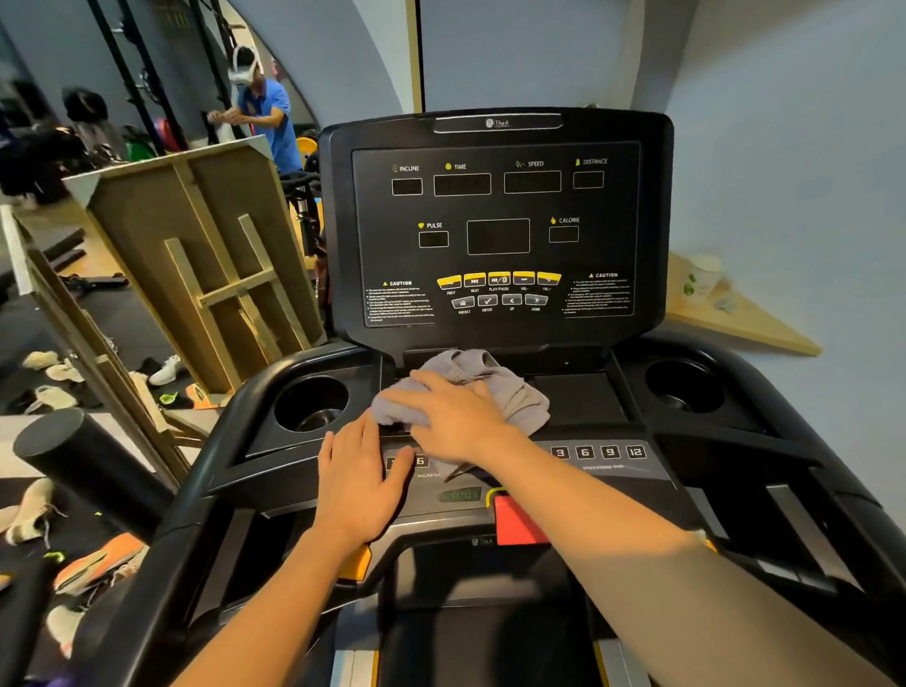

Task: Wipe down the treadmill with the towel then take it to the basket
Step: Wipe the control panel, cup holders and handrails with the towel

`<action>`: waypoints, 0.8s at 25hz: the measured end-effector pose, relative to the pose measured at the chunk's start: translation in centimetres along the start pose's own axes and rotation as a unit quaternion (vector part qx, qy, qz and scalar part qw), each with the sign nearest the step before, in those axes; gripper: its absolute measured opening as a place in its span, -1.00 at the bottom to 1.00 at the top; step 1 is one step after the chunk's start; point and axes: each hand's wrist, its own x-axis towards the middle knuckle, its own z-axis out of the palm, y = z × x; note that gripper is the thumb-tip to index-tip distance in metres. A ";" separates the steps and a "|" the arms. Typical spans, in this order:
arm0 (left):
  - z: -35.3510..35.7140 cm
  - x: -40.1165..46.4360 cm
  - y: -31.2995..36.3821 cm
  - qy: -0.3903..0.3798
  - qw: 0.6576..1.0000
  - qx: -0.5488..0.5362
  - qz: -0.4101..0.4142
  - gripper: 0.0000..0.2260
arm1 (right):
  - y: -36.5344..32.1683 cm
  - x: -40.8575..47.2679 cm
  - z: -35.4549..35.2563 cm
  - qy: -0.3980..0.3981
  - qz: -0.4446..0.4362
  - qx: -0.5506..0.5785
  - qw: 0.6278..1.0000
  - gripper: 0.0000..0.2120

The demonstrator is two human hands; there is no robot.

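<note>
The right hand point(456, 417) lies flat with fingers spread on the crumpled grey towel point(473, 389), pressing it onto the treadmill console's point(498, 228) lower tray just under the dark display panel. The left hand point(360, 480), at about seven o'clock from the towel, rests open and flat on the button strip, its fingertips seemingly brushing the towel's near edge, though the overlap makes that hard to confirm. Round cup holders sit at nine o'clock point(312, 404) and three o'clock point(683, 384) of the towel, and a red safety key point(516, 518) sits at six o'clock.
</note>
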 end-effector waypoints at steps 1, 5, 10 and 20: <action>-0.1 0.0 0.1 -0.006 1.000 0.003 -0.003 -0.41 | 0.6 -0.4 -0.3 -0.017 0.010 -0.016 1.000 -0.47; -0.6 -0.2 0.4 -0.028 0.999 0.029 -0.024 -0.28 | 3.5 -2.7 -1.7 -0.071 0.018 -0.052 0.996 -0.34; -1.3 -0.4 1.1 -0.016 0.999 0.028 -0.016 -0.39 | 10.1 -7.8 -3.6 -0.057 0.073 -0.124 0.988 -0.26; -1.3 -0.6 1.7 -0.023 0.998 0.065 -0.010 -0.41 | 13.8 -15.4 -4.4 0.024 0.195 -0.132 0.972 -0.26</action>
